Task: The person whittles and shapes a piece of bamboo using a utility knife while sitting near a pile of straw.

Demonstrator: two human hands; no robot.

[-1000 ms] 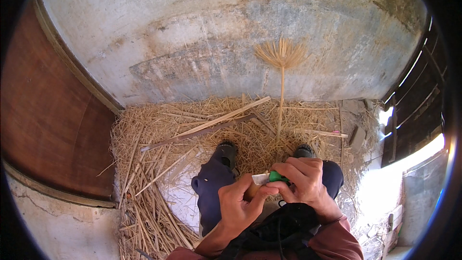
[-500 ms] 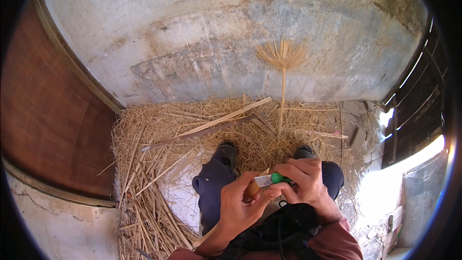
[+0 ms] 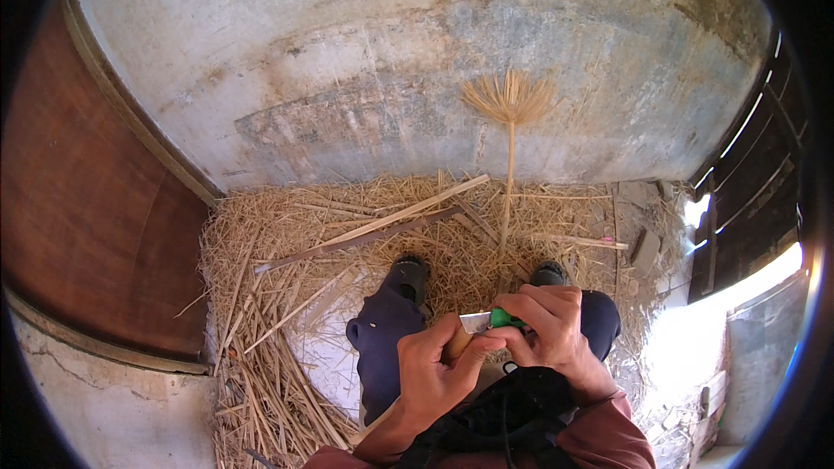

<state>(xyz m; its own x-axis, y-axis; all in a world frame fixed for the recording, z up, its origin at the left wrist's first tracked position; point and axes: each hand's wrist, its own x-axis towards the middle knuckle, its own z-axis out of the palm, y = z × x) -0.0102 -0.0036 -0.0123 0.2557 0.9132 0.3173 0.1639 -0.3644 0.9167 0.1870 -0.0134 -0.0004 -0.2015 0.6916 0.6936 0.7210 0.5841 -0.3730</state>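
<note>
My right hand [image 3: 552, 330] grips a small knife with a green handle [image 3: 506, 319]; its short blade [image 3: 475, 322] points left. The blade rests against the near end of a thin tan stick [image 3: 507, 200], which my left hand [image 3: 434, 369] holds. This stick runs away from me over the straw to a far end split into a fan of fine strips [image 3: 511, 95] in front of the wall. Both hands meet over my lap, between my knees in dark trousers [image 3: 382, 339].
Loose straw and split cane strips [image 3: 373, 230] cover the floor around my shoes [image 3: 407, 274]. A stained concrete wall [image 3: 391, 61] rises ahead, a brown wooden door [image 3: 87, 208] stands on the left, and a dark slatted gate [image 3: 747, 200] with bright light is on the right.
My hands stay together over my lap; the left thumb and the knife blade have shifted slightly. The stick and its fanned end have hardly moved.
</note>
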